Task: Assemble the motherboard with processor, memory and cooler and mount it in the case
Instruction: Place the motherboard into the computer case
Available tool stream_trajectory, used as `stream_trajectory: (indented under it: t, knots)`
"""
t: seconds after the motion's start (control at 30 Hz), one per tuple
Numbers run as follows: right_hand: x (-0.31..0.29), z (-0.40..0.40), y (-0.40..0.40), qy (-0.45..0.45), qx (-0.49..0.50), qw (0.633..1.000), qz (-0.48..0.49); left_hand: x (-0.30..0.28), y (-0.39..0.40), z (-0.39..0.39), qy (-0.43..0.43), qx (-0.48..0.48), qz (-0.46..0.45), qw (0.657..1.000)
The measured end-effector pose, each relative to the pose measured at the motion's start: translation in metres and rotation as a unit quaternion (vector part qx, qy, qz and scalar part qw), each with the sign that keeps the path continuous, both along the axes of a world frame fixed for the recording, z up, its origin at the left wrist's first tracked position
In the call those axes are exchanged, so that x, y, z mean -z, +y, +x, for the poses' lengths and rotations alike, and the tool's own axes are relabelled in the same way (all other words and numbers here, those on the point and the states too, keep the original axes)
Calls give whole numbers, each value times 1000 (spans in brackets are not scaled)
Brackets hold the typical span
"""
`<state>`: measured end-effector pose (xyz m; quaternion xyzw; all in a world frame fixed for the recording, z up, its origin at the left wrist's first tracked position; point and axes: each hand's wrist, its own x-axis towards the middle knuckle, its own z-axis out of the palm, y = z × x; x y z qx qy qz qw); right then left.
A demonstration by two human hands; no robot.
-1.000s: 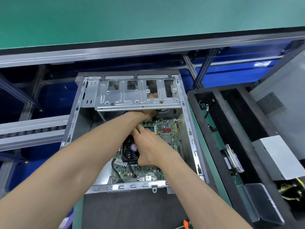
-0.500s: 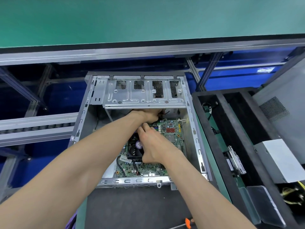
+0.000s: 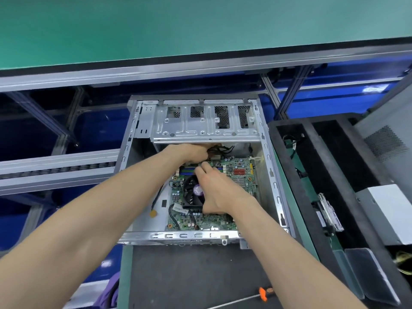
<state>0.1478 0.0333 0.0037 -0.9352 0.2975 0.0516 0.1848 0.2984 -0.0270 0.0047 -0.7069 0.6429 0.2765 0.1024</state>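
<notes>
An open metal case (image 3: pixel 276 197) lies on the bench with the green motherboard (image 3: pixel 243 175) inside it. A black cooler (image 3: pixel 192 195) with a fan sits on the board, and blue memory slots (image 3: pixel 185 170) show just beyond it. My left hand (image 3: pixel 191 152) reaches under the drive cage (image 3: pixel 200 130) at the board's far edge, fingers curled round a bundle of black cables (image 3: pixel 223 150). My right hand (image 3: pixel 218 190) lies over the cooler, its index finger stretched toward the left hand; what the fingertips touch is hidden.
A black foam tray (image 3: pixel 330 175) stands right of the case and holds a drive (image 3: pixel 330 210) and loose wires. A grey power supply (image 3: pixel 385 210) and a case panel (image 3: pixel 383 139) lie further right. An orange-handled screwdriver (image 3: pixel 263 294) rests on the black mat (image 3: pixel 189 275) in front.
The view has drifted, so the case sits further right in frame. My left hand has drawn back a little from under the drive cage, exposing the cables. My right hand stays on the cooler.
</notes>
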Motion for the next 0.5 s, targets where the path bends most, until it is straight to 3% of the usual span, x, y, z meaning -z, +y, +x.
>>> stream_trajectory:
  t: [0.17,0.33,0.5]
  knots:
    - [0,1,0,12,0,1000,14,-11,35,16,-27,24,-47,998]
    - [-4,0,1,30,14,999,26,-22,67,29,-42,-19,-95,994]
    - [-4,-1,4,38,25,998,36,-21,89,39,-28,-89,-83,992]
